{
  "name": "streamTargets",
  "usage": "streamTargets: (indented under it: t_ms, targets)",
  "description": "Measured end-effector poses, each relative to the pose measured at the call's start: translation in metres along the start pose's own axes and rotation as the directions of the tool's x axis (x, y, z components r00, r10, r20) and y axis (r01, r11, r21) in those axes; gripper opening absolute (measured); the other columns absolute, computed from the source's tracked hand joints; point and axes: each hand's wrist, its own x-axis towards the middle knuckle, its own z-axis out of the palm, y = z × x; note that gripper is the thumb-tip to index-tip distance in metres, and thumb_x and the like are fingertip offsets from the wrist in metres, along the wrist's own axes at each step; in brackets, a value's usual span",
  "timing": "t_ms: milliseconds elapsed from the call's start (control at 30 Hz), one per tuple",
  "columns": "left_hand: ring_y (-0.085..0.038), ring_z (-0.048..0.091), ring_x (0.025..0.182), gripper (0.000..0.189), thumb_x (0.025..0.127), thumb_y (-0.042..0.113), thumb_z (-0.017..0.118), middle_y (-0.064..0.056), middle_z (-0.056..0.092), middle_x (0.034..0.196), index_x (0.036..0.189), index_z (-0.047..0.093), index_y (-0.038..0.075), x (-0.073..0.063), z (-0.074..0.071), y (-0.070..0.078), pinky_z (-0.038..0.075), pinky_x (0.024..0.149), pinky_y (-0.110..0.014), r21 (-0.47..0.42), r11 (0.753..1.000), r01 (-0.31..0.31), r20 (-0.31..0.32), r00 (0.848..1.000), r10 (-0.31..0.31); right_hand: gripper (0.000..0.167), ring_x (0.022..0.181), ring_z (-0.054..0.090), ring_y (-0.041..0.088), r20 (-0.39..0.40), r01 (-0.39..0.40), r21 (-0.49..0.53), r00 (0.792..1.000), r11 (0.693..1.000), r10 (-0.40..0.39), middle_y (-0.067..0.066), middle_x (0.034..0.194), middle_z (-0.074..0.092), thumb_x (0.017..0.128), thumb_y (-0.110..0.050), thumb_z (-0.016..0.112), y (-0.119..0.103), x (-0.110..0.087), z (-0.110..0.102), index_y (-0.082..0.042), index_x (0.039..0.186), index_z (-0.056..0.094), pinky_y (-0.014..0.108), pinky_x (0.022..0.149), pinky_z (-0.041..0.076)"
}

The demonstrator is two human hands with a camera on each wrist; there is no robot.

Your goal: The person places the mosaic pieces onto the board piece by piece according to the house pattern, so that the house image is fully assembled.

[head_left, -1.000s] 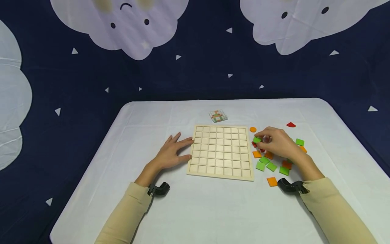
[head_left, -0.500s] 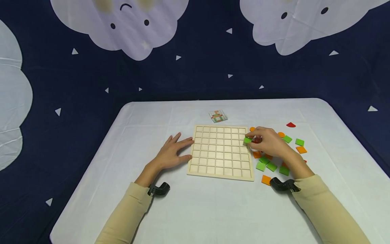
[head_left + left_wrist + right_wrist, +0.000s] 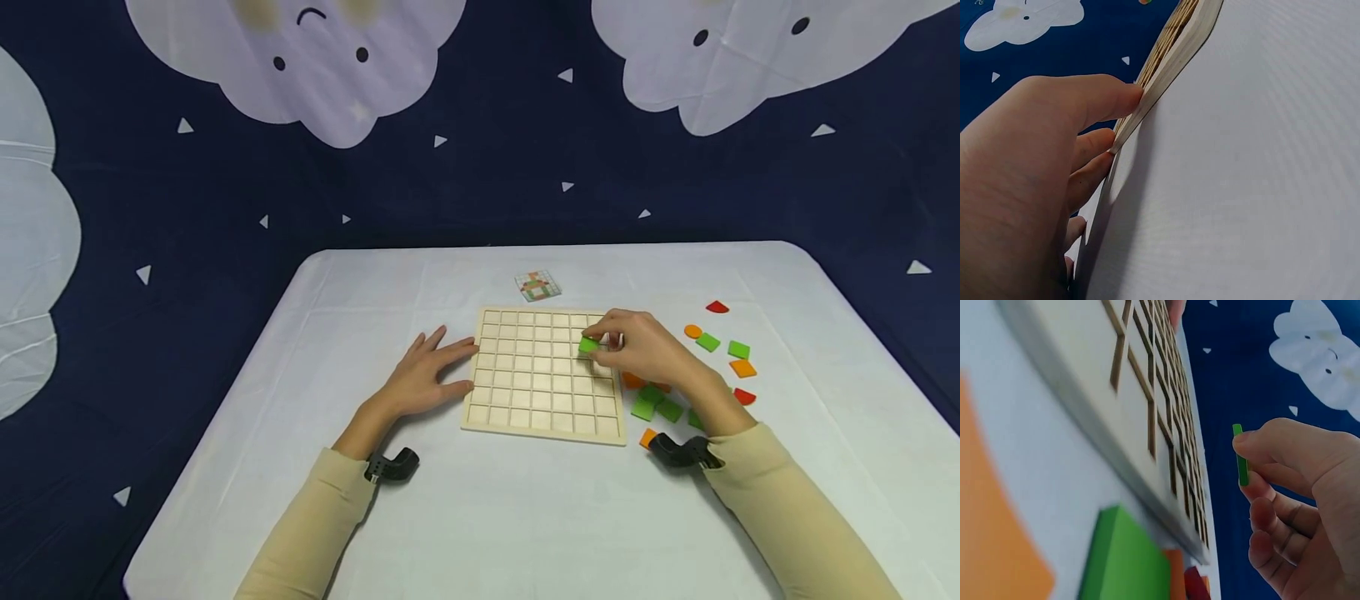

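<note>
A pale wooden grid board [image 3: 540, 392] with square recesses lies on the white table. My left hand [image 3: 420, 375] rests at its left edge, fingers spread, with thumb and fingertips against the rim. In the left wrist view the thumb [image 3: 1110, 97] touches the board's side [image 3: 1175, 62]. My right hand [image 3: 645, 346] pinches a green square tile [image 3: 588, 344] between thumb and fingers, above the right part of the board. The right wrist view shows that green tile [image 3: 1240, 456] edge-on, raised over the grid, the other fingers curled below.
Right of the board lie several green tiles [image 3: 669, 410], orange tiles [image 3: 742, 368], an orange disc [image 3: 693, 332] and red rounded pieces [image 3: 717, 307]. Behind the board is a small patterned card [image 3: 537, 286]. A dark blue cloth with clouds [image 3: 480, 192] hangs beyond the table.
My right hand has moved left with the green tile, from beside the loose pieces to over the board. The left hand has stayed at the board's edge.
</note>
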Motion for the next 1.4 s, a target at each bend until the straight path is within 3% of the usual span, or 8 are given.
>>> streamTargets:
  t_ms: [367,700,1100,1400]
  targets:
    - [-0.026,0.012,0.145,0.061,0.089,0.054,0.058,0.016,0.036,0.149,0.143,0.048,0.029,0.002,-0.002,0.002,0.001,0.116,-0.047,0.008,1.0,-0.003,0.009,1.0,0.003,0.03,0.069,0.052,0.013,0.027,0.016,0.024,1.0,1.0,-0.017,-0.006,0.094,0.064,0.083,-0.019,0.073,-0.015,0.011,0.008,-0.013,0.112,0.072,0.029,0.055,0.043]
    - [-0.027,0.013,0.145,0.061,0.089,0.053,0.059,0.016,0.035,0.149,0.144,0.047,0.029,0.003,-0.002,0.001,0.002,0.116,-0.047,0.001,1.0,-0.012,0.01,1.0,0.012,0.03,0.068,0.053,0.012,0.046,0.079,0.038,0.996,0.996,-0.081,-0.006,0.095,0.064,0.082,-0.014,0.069,-0.029,0.027,0.02,-0.012,0.112,0.073,0.03,0.058,0.045]
    - [-0.027,0.013,0.145,0.061,0.089,0.052,0.059,0.015,0.035,0.149,0.144,0.047,0.029,0.003,-0.002,0.001,0.002,0.116,-0.047,-0.001,1.0,-0.012,0.006,1.0,0.012,0.028,0.071,0.056,0.007,0.081,0.131,0.011,0.988,0.991,-0.131,-0.006,0.093,0.064,0.082,-0.019,0.073,-0.042,0.041,0.036,-0.01,0.108,0.075,0.03,0.067,0.048]
    - [-0.028,0.014,0.144,0.06,0.089,0.051,0.06,0.014,0.037,0.148,0.143,0.049,0.027,-0.001,-0.002,0.001,0.002,0.115,-0.049,-0.009,1.0,-0.015,-0.003,1.0,0.015,0.027,0.072,0.055,0.006,0.145,0.144,-0.01,0.979,0.99,-0.141,-0.005,0.094,0.065,0.083,-0.022,0.072,-0.053,0.051,0.051,-0.014,0.108,0.075,0.029,0.065,0.048]
